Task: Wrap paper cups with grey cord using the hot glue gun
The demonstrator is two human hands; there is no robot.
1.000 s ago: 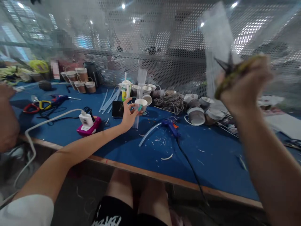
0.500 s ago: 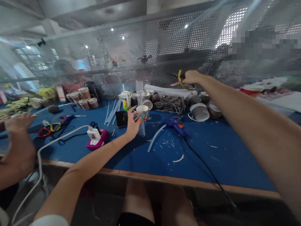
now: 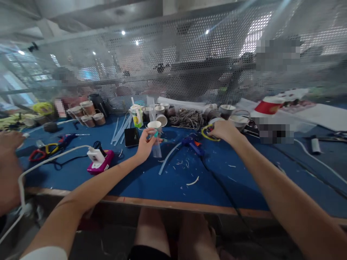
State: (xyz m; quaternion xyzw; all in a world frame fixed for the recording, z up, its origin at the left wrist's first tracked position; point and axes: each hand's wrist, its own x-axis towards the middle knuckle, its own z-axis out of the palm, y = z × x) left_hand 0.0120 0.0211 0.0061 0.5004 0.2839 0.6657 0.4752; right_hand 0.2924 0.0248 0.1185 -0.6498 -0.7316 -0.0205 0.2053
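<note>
My left hand (image 3: 144, 145) reaches out over the blue table (image 3: 244, 184) and pinches a small white paper cup (image 3: 154, 125) with a bundle of clear sticks (image 3: 156, 148) hanging below it. My right hand (image 3: 223, 130) rests low on the table, closed on yellow-handled scissors (image 3: 207, 132). A blue glue gun (image 3: 193, 142) lies between the two hands, its black cord (image 3: 219, 187) running toward the table's front edge. A clear tube (image 3: 168, 162) lies beside the gun.
Brown paper cups (image 3: 88, 113) stand at the back left, more cups (image 3: 230, 115) and a rope coil (image 3: 187, 118) at the back middle. A black phone (image 3: 131, 137), a pink power strip (image 3: 99, 164) and a red cup (image 3: 267, 106) are around. Another person's hand (image 3: 8, 144) is at the left edge.
My right hand came down from high in the air, left the plastic bag at the back of the table, and dropped with the scissors beside the glue gun. The left hand stayed at the cup.
</note>
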